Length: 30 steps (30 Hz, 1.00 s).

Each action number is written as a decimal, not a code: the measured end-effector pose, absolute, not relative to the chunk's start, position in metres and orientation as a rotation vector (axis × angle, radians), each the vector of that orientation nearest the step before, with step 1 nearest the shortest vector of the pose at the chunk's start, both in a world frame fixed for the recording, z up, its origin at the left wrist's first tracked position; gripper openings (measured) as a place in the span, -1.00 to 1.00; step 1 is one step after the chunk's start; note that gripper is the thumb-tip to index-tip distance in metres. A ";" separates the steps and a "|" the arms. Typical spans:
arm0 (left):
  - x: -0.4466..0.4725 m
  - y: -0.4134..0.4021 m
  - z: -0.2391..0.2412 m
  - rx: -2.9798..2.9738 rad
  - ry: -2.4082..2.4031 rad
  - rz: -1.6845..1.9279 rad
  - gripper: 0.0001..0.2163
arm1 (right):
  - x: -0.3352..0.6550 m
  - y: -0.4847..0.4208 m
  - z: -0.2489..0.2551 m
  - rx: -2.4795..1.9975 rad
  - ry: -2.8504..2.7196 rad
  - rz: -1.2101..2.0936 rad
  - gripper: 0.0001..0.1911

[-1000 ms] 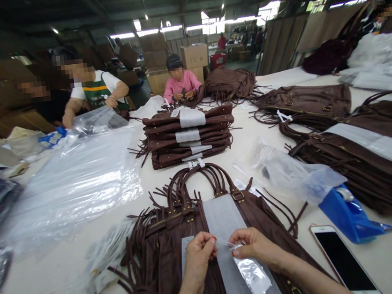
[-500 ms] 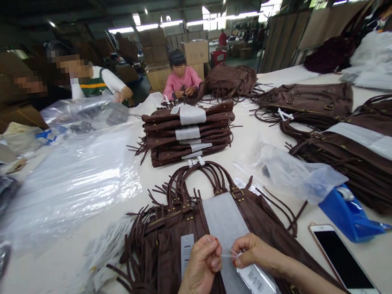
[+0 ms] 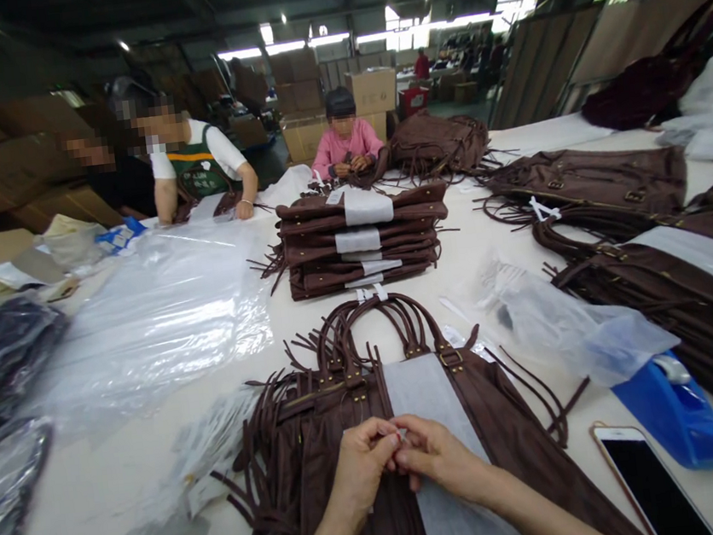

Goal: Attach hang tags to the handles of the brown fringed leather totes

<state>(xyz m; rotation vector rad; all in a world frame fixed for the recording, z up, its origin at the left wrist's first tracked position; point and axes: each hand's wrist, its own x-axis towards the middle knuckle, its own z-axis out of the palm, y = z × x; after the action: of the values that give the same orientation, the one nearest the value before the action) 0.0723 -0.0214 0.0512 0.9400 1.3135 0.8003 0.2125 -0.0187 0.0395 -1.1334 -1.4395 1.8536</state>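
A brown fringed leather handbag (image 3: 325, 443) lies flat on the table in front of me, handles pointing away, with a grey-white paper strip (image 3: 432, 396) down its middle. My left hand (image 3: 361, 466) and my right hand (image 3: 439, 457) meet above the strip. Both are pinched together on a small clear thing at their fingertips, too small to name. The hang tag and clear sleeve seen earlier are hidden.
A stack of similar brown bags (image 3: 362, 237) stands mid-table; more bags (image 3: 673, 283) lie at right. Clear plastic sheeting (image 3: 156, 316) covers the left side. A blue tape dispenser (image 3: 689, 418) and a phone (image 3: 651, 483) sit at right. Other people (image 3: 345, 140) work at the far end.
My hands have closed together, fingertips now touching. The clear tag sleeve that hung below my right hand is no longer visible. The view shifted slightly left.
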 end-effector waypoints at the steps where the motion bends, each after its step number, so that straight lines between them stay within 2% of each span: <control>1: 0.068 -0.019 0.050 0.970 1.346 0.804 -0.89 | 0.208 -0.017 0.034 -1.179 -1.368 1.878 -0.72; 8: 0.035 0.013 0.028 1.145 1.584 0.782 -0.87 | 0.191 0.007 0.020 -1.369 -1.334 1.672 -0.73; 14: 0.011 0.058 0.008 1.226 1.893 0.708 -0.98 | 0.182 0.026 0.015 -1.503 -1.479 1.406 -0.72; 21: 0.018 0.078 -0.004 1.158 1.868 0.513 -0.81 | 0.170 0.037 0.004 -1.698 -1.599 1.056 -0.74; 30: 0.016 0.078 0.016 1.079 1.714 0.462 -0.81 | 0.146 0.031 -0.012 -1.830 -1.635 0.823 -0.69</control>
<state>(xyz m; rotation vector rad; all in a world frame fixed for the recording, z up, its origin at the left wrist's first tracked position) 0.0164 0.0777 0.0162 1.0790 1.7140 0.4625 0.1463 0.0307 -0.0116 -1.8299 -1.6349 0.8228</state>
